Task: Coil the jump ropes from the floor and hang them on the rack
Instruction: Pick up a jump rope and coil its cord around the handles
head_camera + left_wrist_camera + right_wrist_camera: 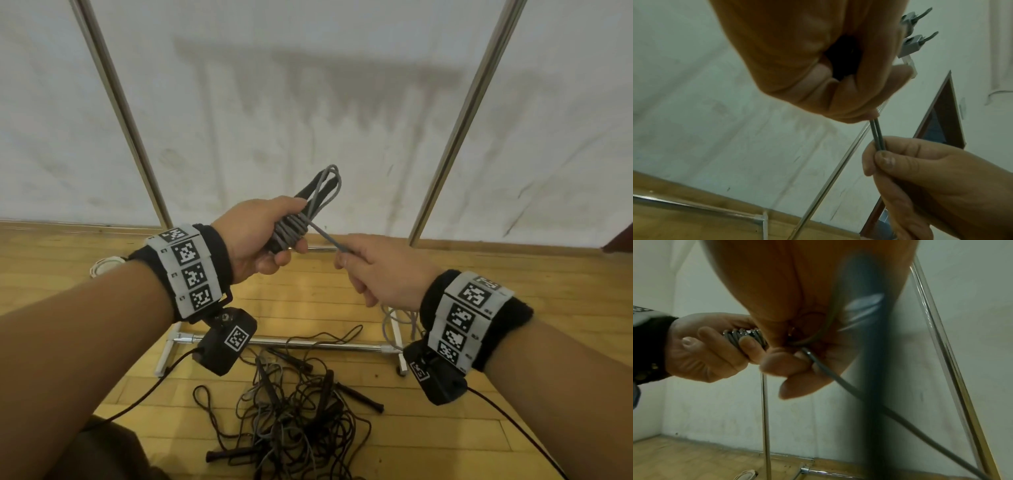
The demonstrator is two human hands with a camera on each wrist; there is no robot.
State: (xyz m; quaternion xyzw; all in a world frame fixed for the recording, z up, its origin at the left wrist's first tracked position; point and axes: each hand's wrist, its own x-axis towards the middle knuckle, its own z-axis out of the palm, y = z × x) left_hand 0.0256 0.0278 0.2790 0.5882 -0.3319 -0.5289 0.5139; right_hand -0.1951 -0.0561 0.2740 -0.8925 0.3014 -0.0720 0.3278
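The left hand (263, 236) grips the wound grey rope bundle (301, 212), its long axis pointing away toward the rack (455, 137), while the right hand (376, 270) pinches the free rope end just beside it, above the tangled ropes (291, 418) on the floor (342, 291).

We note a grey jump rope (310, 212) folded into a bundle, turns wrapped around its middle, gripped in our left hand (260, 236); its loops jut beyond the fingers. A taut strand runs to our right hand (380, 270). Below both hands, tangled dark ropes (291, 418) lie on the floor, just in front of the rack (308, 343).
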